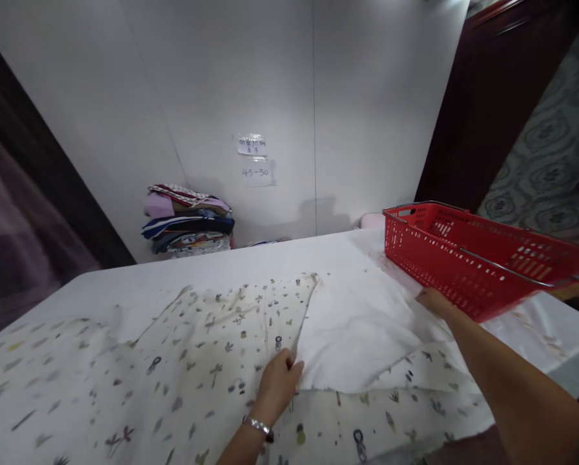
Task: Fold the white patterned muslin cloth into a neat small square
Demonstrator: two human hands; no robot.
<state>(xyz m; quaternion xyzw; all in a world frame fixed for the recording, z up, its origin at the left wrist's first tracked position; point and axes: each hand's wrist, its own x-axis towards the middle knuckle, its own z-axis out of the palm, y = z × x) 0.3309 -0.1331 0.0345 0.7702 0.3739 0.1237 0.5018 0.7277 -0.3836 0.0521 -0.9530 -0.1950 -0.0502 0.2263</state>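
A cream cloth (207, 361) printed with small plants and figures spreads over the white table, its left side reaching the frame's edge. On the right, part of it is turned over, showing a plain white underside (357, 323). My left hand (280, 381), with a silver band at the wrist, pinches the cloth at the border between printed and white sides. Farther right, my right hand (433, 301) is closed at the far edge of the turned-over part, close to the red basket; its fingertips are partly hidden and a little blurred.
The red plastic basket (430, 255) with metal handles stands on the table's right. Behind the white table (110, 284), a stack of folded fabrics (187, 223) sits against the pale wall. Two paper labels (258, 172) are stuck there. A dark red door frame (488, 97) rises at right.
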